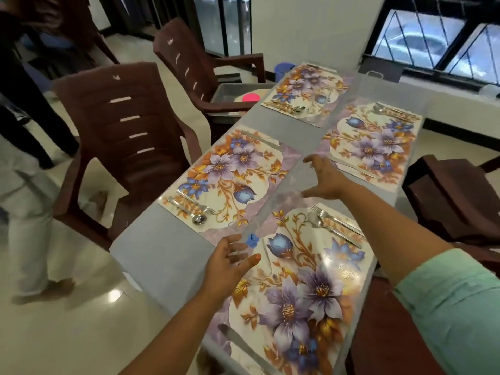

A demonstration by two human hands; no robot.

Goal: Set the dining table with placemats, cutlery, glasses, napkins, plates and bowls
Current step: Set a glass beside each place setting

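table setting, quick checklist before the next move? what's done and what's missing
1. Four floral placemats laid on the table, such as the nearest placemat: ok.
2. Cutlery on each mat, for example the fork and spoon on the nearest one and the set on the left mat: ok.
3. Glasses on the table: not ok, none seen.
4. Plates, bowls and napkins out: not ok, none seen.
5. Hands free to carry: ok, left hand and right hand are open and empty.
6. Small blue object by the nearest mat: cannot tell what it is.
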